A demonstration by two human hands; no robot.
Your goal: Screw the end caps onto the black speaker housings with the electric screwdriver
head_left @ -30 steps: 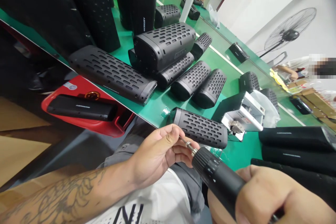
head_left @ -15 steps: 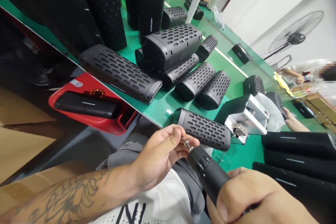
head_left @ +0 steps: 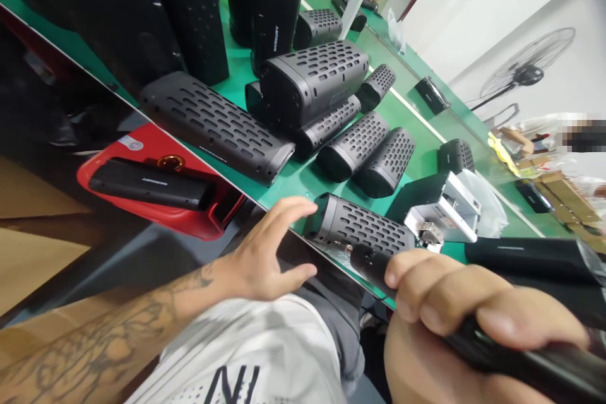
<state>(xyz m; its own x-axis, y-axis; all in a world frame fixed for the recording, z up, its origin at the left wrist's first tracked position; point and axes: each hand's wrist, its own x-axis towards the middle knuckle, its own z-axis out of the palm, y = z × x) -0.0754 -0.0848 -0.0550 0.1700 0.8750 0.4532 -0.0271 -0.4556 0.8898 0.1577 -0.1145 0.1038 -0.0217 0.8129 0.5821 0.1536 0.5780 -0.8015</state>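
My right hand [head_left: 454,312] is wrapped round a black electric screwdriver [head_left: 369,263], its bit end pointing left over the table's front edge. Beside that tip lies a dark grey perforated casing [head_left: 372,222], long and rounded like a speaker housing. My left hand [head_left: 267,259] is open, thumb and fingers spread, with its fingertips close to the left end of this casing. A metal box with a small silver mechanism [head_left: 430,233], which looks like a screw feeder, stands just past the casing's right end.
More perforated casings [head_left: 315,79] lie and stand on the green table [head_left: 296,186]. Black MERKURY-marked casings [head_left: 525,252] lie at the right. Below the edge, a red stool [head_left: 208,224] carries another casing [head_left: 151,183]. Across the table sits a person [head_left: 525,139] near a fan [head_left: 528,76].
My left hand has come away from the screwdriver's tip and spread open. The screwdriver has turned flatter and moved toward the perforated casing. Another person's hand at the right has left view.
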